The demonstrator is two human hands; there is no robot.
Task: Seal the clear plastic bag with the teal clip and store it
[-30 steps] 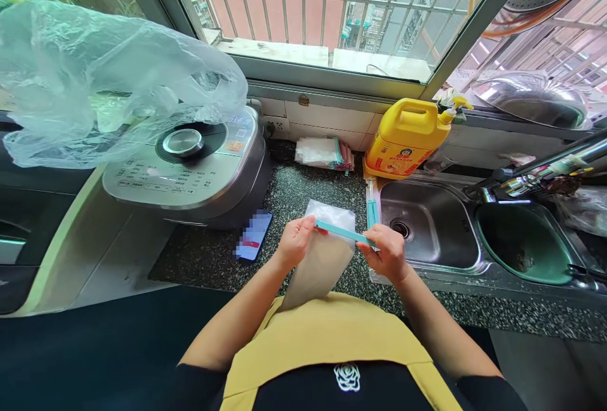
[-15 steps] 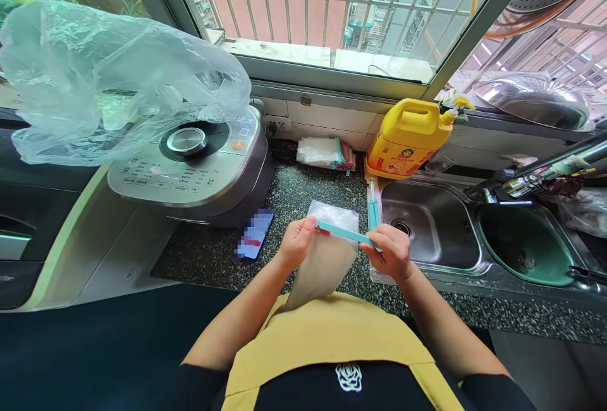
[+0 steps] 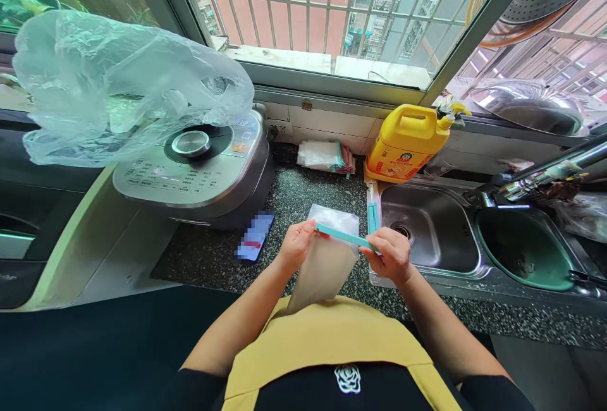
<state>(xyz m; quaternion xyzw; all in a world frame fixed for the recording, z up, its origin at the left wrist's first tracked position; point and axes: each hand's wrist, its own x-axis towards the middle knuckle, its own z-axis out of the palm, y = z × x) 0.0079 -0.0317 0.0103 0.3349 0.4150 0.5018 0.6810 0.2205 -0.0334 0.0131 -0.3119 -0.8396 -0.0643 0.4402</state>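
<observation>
I hold a clear plastic bag [image 3: 322, 269] over the counter edge, with a teal sealing strip [image 3: 345, 236] lying across its top. My left hand [image 3: 294, 244] pinches the strip's left end together with the bag. My right hand [image 3: 391, 255] pinches the strip's right end. The bag hangs down toward my yellow apron. Both hands are closed on the strip and bag.
A rice cooker [image 3: 199, 167] under a large crumpled plastic bag [image 3: 118, 85] stands at the left. A phone [image 3: 255, 237] lies on the speckled counter [image 3: 308, 193]. A stack of bags [image 3: 325, 155], a yellow jug [image 3: 406, 143], more teal strips [image 3: 372, 214] and a steel sink [image 3: 429, 234] are behind and right.
My hands and the bag have stayed nearly in place; only the view has shifted slightly.
</observation>
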